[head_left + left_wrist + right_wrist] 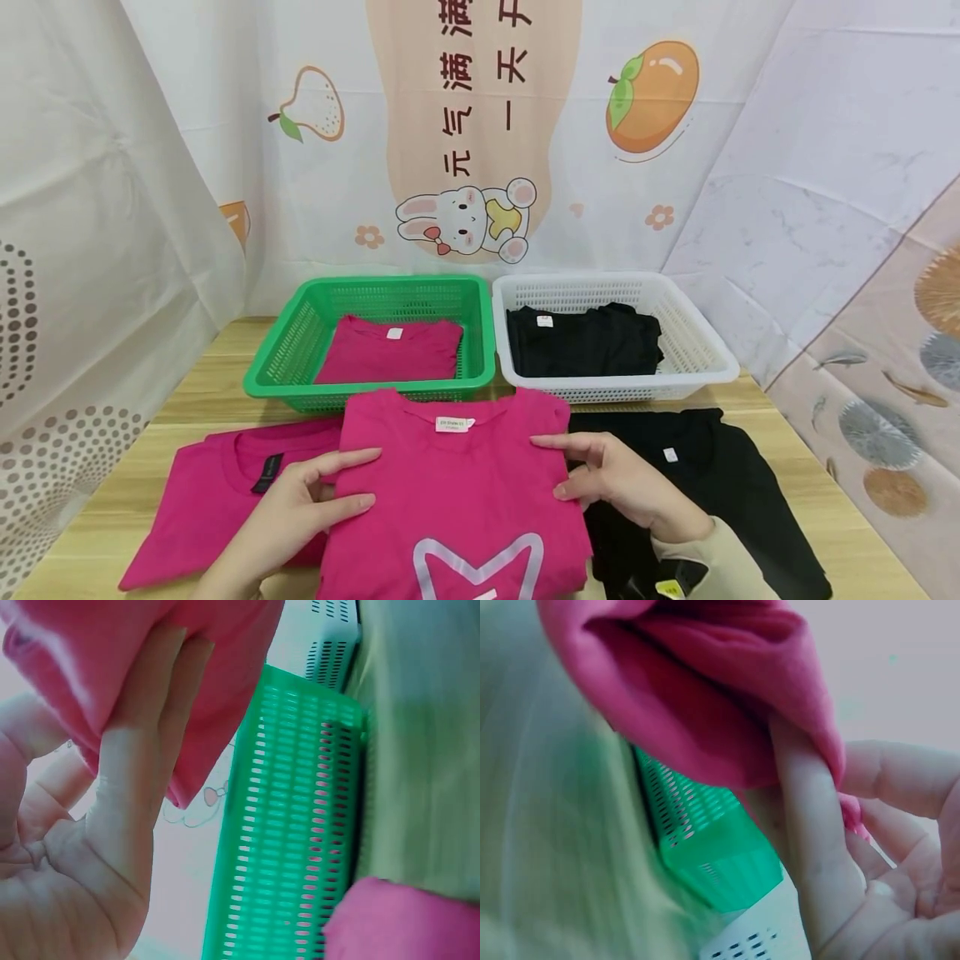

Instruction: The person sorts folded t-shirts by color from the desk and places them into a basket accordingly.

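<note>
A folded pink T-shirt (457,475) with a pale star outline and a white neck label is held up between both hands, in front of the baskets. My left hand (296,508) pinches its left edge, thumb and a finger on the front, other fingers behind. On the opposite edge my right hand (618,479) grips it the same way. In the left wrist view, fingers (139,727) press against the pink cloth (217,697). The right wrist view has fingers (810,802) tucked under a fold of the pink cloth (705,712).
Behind the shirt stand a green basket (255,375) with a folded pink shirt (390,354) and a white basket (705,350) with a folded black garment (585,342). Another pink shirt (198,492) lies left on the wooden table (240,337), a black shirt (742,492) right.
</note>
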`<state>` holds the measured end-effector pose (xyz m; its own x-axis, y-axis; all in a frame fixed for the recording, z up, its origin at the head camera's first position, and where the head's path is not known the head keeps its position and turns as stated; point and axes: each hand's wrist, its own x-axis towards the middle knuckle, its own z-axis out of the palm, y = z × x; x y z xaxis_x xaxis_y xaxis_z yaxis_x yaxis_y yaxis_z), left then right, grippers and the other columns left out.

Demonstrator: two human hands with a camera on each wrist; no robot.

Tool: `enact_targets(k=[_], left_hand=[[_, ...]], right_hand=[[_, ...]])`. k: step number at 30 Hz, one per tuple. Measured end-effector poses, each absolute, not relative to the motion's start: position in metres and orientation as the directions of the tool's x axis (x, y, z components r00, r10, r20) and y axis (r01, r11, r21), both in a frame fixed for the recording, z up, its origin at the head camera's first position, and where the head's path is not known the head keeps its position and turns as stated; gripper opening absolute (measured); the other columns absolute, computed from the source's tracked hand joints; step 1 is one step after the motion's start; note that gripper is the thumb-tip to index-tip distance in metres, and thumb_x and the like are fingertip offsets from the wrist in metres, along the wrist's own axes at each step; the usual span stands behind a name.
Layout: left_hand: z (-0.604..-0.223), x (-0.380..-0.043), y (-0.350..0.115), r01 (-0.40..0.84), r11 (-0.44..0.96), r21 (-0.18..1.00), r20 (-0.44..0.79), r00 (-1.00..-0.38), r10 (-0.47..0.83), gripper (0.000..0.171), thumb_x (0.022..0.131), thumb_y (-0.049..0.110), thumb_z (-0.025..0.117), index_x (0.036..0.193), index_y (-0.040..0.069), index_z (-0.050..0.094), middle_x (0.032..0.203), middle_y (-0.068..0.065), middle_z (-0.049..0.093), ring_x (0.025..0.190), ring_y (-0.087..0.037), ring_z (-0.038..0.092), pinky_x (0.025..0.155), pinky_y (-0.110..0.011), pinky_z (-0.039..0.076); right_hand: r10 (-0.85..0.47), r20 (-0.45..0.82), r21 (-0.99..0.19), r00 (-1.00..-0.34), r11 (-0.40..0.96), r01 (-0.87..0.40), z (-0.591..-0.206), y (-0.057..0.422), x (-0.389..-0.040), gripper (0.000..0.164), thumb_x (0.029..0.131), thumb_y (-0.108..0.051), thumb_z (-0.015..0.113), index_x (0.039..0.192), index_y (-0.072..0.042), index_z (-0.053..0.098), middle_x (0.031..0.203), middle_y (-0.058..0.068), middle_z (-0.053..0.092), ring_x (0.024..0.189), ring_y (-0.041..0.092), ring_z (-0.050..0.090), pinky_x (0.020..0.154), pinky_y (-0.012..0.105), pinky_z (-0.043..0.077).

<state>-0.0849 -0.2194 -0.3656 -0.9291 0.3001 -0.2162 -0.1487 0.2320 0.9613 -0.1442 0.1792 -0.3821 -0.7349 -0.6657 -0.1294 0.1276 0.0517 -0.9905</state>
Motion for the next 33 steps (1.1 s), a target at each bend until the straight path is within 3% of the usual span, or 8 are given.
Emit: enact_targets(k=[11,19,22,29,33], left_hand=[[-0.338,-0.093,-0.211,-0.094,0.410,0.907,-0.152,-0.982,0.110,0.057,0.086,0.028,0.077,0.139,0.018,0.059,0.111,-0.010,0.070,0.077,-0.021,0.069,0.070,-0.029,0.058],[-0.324,-0.106,-0.216,0.017,0.513,0.858,-0.010,-0.999,0.051,0.052,0.087,0.032,0.076,0.136,0.023,0.062,0.138,-0.007,0.058,0.111,-0.021,0.058,0.077,-0.024,0.055],[-0.319,-0.112,-0.219,0.061,0.515,0.855,0.038,-0.998,0.055,0.051,0.089,0.031,0.075,0.137,0.023,0.061,0.140,-0.006,0.056,0.113,-0.017,0.057,0.078,-0.023,0.055],[-0.307,-0.127,-0.224,0.105,0.506,0.856,0.111,-0.994,0.018,0.049,0.091,0.031,0.073,0.137,0.020,0.061,0.135,0.002,0.059,0.105,-0.005,0.057,0.076,-0.021,0.054],[-0.301,-0.136,-0.224,0.098,0.527,0.844,0.137,-0.990,-0.035,0.045,0.091,0.033,0.072,0.133,0.019,0.065,0.114,0.014,0.064,0.097,-0.009,0.056,0.071,-0.020,0.052]], right_hand=[[-0.612,-0.088,-0.996,-0.786,0.082,0.047,-0.350,0.176,-0.150,0.060,0.087,-0.004,0.066,0.144,0.001,0.047,0.122,0.014,0.063,0.091,0.022,0.072,0.074,0.036,0.061],[-0.549,-0.074,-0.994,-0.832,0.109,0.016,-0.332,0.163,-0.163,0.060,0.086,-0.001,0.066,0.143,-0.001,0.050,0.112,0.010,0.069,0.084,0.019,0.071,0.073,0.036,0.061],[-0.517,-0.072,-0.992,-0.853,0.126,0.007,-0.326,0.158,-0.169,0.060,0.085,-0.001,0.066,0.142,-0.002,0.051,0.110,0.010,0.069,0.079,0.018,0.069,0.071,0.035,0.061],[-0.447,-0.065,-0.994,-0.892,0.108,0.018,-0.311,0.145,-0.185,0.059,0.084,0.003,0.066,0.142,-0.004,0.053,0.113,0.009,0.066,0.084,0.017,0.068,0.072,0.031,0.060],[-0.426,-0.053,-0.996,-0.903,0.086,0.017,-0.301,0.138,-0.196,0.059,0.085,0.004,0.064,0.143,-0.004,0.052,0.120,0.013,0.064,0.097,0.017,0.067,0.076,0.031,0.060]])
